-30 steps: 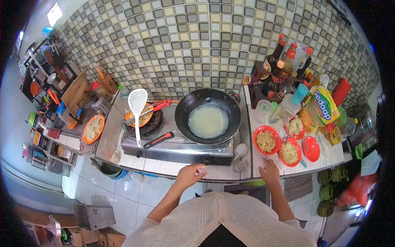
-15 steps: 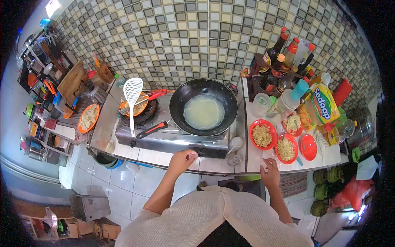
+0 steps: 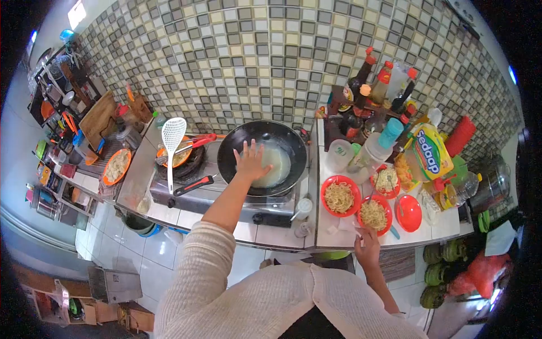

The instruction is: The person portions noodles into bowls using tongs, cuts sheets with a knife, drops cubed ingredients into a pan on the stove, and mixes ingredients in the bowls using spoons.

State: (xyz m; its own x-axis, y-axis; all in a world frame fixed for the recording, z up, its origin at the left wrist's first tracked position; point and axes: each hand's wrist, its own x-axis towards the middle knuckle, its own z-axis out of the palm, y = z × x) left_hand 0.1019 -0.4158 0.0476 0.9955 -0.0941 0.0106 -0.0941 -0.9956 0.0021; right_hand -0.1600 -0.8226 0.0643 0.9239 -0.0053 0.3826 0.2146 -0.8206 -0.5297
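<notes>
Over the black wok (image 3: 226,152), my left hand (image 3: 252,165) is spread flat, palm down, holding nothing. Pale, cloudy liquid (image 3: 279,172) lies in the wok; whether the hand touches it I cannot tell, but it looks held above. At the counter's front edge, my right hand (image 3: 368,246) hangs with loosely bent fingers and thumb apart, nothing visible in it. Nearest to it is a red bowl of noodles (image 3: 374,216), with a second red bowl of noodles (image 3: 340,196) beside it. The wok stands on a gas stove (image 3: 226,206).
A white slotted skimmer (image 3: 174,133) and red-handled tongs (image 3: 195,141) lie left of the wok. Orange plates of food (image 3: 117,168) are further left. On the right stand a red bowl (image 3: 408,213), sauce bottles (image 3: 361,73), a yellow Sedaap pack (image 3: 429,150) and plastic jars (image 3: 340,155).
My left hand has moved up and forward from the counter edge to above the wok, its fingers opening out. My right hand stays near the counter edge. The view has shifted slightly.
</notes>
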